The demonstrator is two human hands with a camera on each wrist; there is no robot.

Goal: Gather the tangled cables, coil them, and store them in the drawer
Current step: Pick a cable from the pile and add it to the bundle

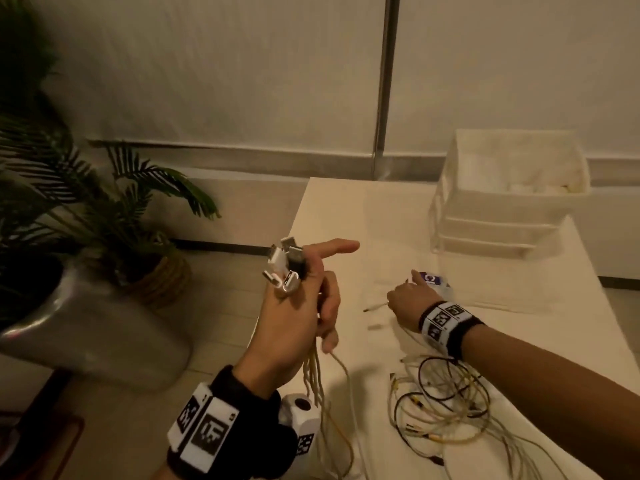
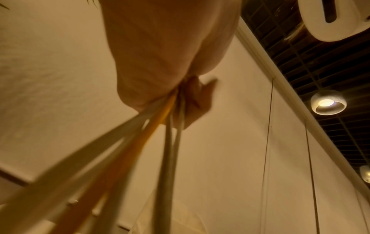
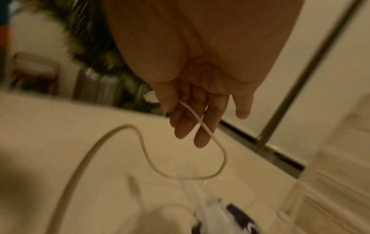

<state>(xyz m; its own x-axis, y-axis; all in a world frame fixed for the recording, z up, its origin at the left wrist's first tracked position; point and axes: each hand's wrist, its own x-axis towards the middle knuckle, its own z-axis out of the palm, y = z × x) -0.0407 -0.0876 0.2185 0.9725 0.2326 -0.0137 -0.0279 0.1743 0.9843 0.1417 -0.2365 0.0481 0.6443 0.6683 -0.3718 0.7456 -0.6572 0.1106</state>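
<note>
Nearest, on the tabletop (image 1: 346, 216), a loose tangle of cables (image 1: 446, 407). Left of it, left hand (image 1: 298, 317) raised, fingers (image 1: 329, 306) curled round a cable bundle (image 1: 313, 379), plugs (image 1: 285, 268) sticking out on top. Farther right, right hand (image 1: 407, 299), fingers (image 3: 184, 123) pinching a white cable (image 3: 202, 126). Farthest, a drawer unit (image 1: 502, 202), top drawer open.

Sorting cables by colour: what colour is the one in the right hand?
White, clearest in the right wrist view: the cable in the right hand.
</note>
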